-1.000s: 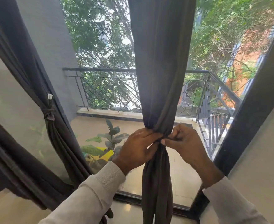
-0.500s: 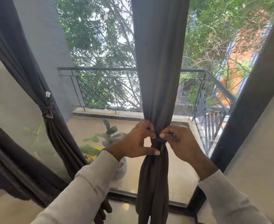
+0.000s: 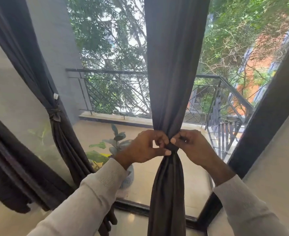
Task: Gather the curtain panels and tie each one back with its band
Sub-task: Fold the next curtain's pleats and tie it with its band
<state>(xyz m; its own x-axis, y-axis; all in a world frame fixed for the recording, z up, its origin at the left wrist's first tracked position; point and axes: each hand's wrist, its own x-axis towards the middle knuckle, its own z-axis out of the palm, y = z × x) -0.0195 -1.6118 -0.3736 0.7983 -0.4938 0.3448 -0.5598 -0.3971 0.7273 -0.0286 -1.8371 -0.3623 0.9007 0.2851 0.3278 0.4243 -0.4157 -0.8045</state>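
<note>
Now pinching the dark band (image 3: 172,147) round the middle curtain panel (image 3: 172,65) with left hand (image 3: 145,147) and right hand (image 3: 193,147), right of the tied left curtain panel (image 3: 38,79), above the potted plant (image 3: 113,147).

You are not looking at any readable text, label, brand, number or sign here.
</note>
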